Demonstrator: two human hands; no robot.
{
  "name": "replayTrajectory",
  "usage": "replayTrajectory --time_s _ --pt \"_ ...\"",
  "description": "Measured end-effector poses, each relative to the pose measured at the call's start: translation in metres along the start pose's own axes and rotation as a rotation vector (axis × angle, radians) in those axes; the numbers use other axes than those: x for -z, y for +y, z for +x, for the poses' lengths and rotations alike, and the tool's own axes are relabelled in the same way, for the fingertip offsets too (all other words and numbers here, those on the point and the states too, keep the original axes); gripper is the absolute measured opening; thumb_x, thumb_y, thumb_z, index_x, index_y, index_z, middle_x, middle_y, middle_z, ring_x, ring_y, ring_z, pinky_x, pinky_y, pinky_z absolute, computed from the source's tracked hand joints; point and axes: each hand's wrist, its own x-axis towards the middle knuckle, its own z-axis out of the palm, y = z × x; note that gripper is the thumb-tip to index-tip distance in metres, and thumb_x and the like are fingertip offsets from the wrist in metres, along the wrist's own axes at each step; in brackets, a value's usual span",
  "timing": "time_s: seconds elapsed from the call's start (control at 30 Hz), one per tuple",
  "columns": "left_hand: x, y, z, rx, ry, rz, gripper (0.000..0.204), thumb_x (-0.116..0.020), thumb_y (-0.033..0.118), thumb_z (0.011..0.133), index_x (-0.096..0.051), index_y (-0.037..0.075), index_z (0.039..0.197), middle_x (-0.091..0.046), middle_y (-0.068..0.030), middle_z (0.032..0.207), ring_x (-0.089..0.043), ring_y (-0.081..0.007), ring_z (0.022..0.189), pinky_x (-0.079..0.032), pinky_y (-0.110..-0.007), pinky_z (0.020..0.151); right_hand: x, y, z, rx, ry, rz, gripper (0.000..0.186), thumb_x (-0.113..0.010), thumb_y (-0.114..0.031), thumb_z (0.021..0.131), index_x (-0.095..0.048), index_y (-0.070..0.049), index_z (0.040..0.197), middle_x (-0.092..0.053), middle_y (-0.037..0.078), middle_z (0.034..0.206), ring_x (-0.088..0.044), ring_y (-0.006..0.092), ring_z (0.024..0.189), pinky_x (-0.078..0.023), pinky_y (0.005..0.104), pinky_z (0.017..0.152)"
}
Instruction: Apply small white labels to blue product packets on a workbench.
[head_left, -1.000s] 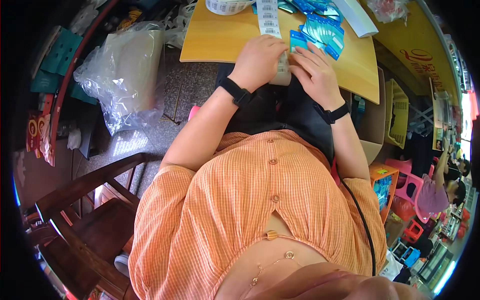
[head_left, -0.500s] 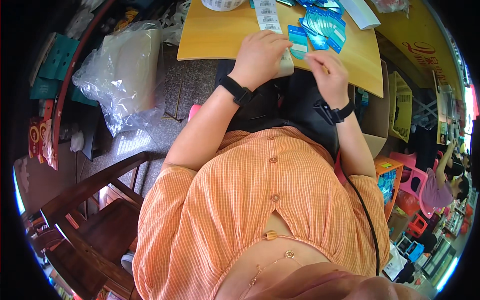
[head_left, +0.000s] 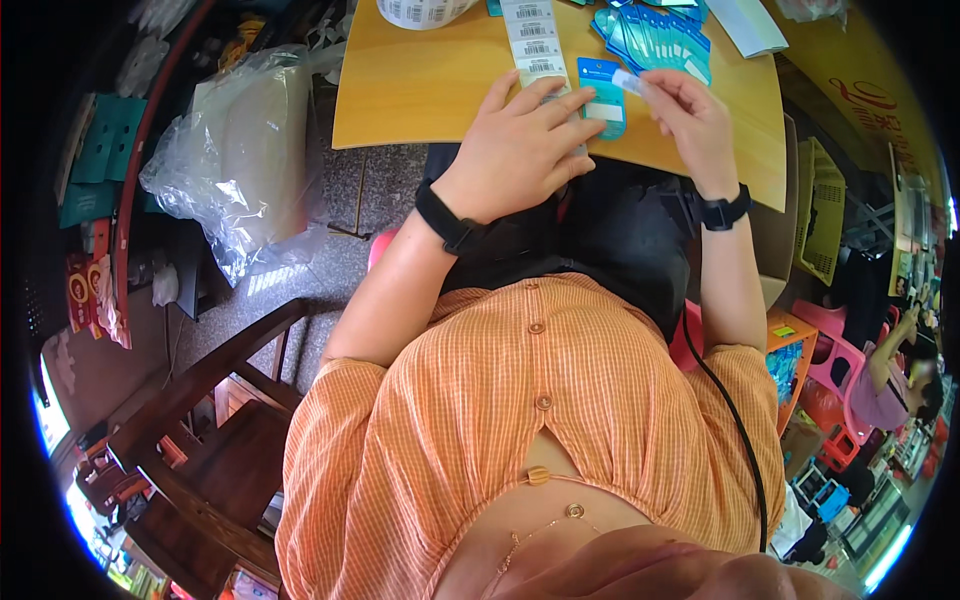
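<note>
My right hand (head_left: pixel 692 118) pinches a small white barcode label (head_left: pixel 627 81) between thumb and fingertips, just over the right side of a blue card. That blue card (head_left: pixel 598 70) lies by the table's near edge and has a white patch on it. My left hand (head_left: pixel 512 152) is spread flat, with its fingers across the lower part of a barcode label strip (head_left: pixel 536 38) and the fingertips at the card's left edge. Those fingers hide part of the strip. The strip's label roll (head_left: pixel 428 10) sits at the table's far left.
Fanned blue cards (head_left: pixel 655 42) lie on the wooden table (head_left: pixel 400 90), beside a long white piece (head_left: pixel 745 25). A clear plastic bag (head_left: pixel 235 165) is to the left, above a dark wooden chair (head_left: pixel 205 440). At right are a yellow crate (head_left: pixel 822 210) and a seated person (head_left: pixel 890 375).
My right hand has moved right and now shows a label in its pinch. My left hand has spread its fingers and come slightly nearer. The whole view has shifted a little.
</note>
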Motion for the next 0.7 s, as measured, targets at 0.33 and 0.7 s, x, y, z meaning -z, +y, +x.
replayTrajectory --time_s 0.33,0.7 --pt "0.01 0.005 0.004 0.021 -0.072 -0.059 0.051 -0.079 0.031 0.091 -0.07 0.034 0.141 -0.061 -0.0054 0.154 -0.055 -0.0342 0.14 -0.039 -0.059 0.117 -0.001 -0.024 -0.004 -0.43 -0.237 0.011 0.022 -0.079 -0.023 0.1 -0.079 -0.003 0.111 -0.07 -0.005 0.085 -0.055 0.0017 0.066 -0.041 0.0193 0.056" --pt "0.011 0.005 0.004 0.042 -0.066 -0.084 0.049 -0.081 0.031 0.089 -0.072 0.035 0.138 -0.063 -0.0058 0.152 -0.055 -0.0342 0.14 -0.04 -0.059 0.117 -0.004 -0.028 0.003 -0.479 -0.278 -0.027 0.024 -0.08 -0.024 0.099 -0.079 -0.003 0.11 -0.071 -0.004 0.085 -0.056 0.0023 0.067 -0.043 0.0197 0.057"
